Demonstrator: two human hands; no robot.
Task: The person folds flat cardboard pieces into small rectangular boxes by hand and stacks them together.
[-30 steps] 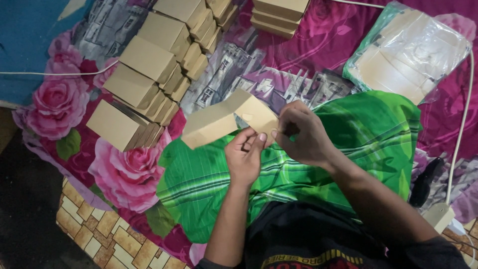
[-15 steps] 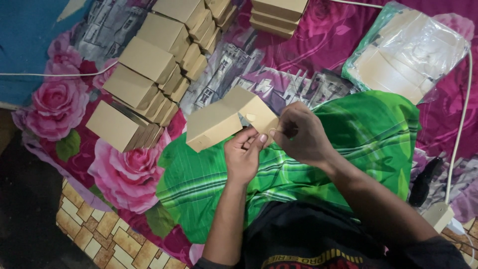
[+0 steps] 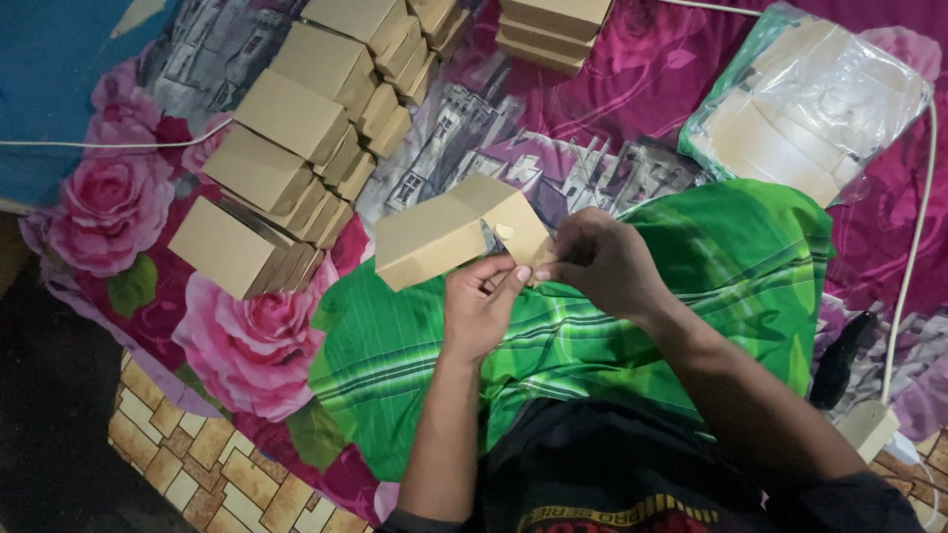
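Observation:
A tan cardboard box (image 3: 444, 232) is held above my green striped lap cloth (image 3: 592, 336). My left hand (image 3: 481, 306) grips it from below at its near end. My right hand (image 3: 602, 262) pinches the box's end flap from the right, fingertips touching the left thumb. The box's long side faces up and points toward the upper left. The flap itself is mostly hidden by my fingers.
Rows of folded tan boxes (image 3: 286, 148) lie on the floral bedsheet (image 3: 118, 207) at the upper left, and a short stack of boxes (image 3: 553, 30) sits at the top. A clear plastic bag of flat cardboard blanks (image 3: 800, 109) rests at the upper right. A white cable (image 3: 913, 227) runs down the right.
The box has tilted slightly and shifted a little in my hands as my right fingers work at its end flap. The surroundings have not moved.

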